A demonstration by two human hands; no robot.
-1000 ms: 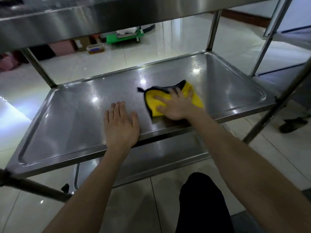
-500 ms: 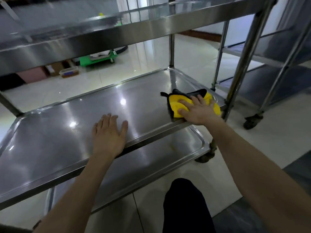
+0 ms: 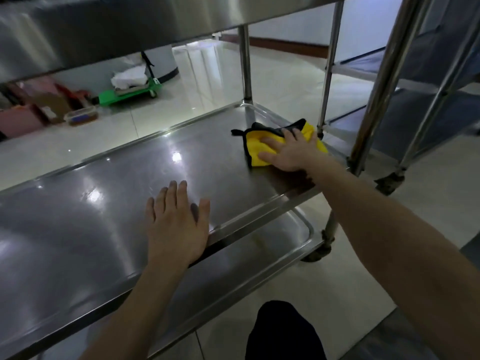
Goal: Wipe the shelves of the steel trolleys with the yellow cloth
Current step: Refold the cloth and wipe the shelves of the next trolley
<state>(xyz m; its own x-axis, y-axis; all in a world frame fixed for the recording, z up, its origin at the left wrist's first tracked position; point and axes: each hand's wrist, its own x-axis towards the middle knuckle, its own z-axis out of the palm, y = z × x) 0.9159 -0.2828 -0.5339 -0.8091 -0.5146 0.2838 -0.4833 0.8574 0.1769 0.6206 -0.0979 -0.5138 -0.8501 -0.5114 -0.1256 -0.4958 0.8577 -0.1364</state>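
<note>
Steel trolley's middle shelf (image 3: 104,216): left hand (image 3: 176,224) flat, fingers released; right hand (image 3: 291,152) pressing yellow cloth (image 3: 255,149) flat near right edge; risk: overshooting the rim drops the cloth.

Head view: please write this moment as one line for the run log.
step: wipe middle shelf | right hand: presses yellow cloth near shelf's right end | left hand: flat on same shelf

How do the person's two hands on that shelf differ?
The right hand presses the yellow cloth; the left hand touches the bare shelf. The right hand is near its right end, the left hand nearer the middle. Both lie flat, fingers straight, on one shelf.
</note>
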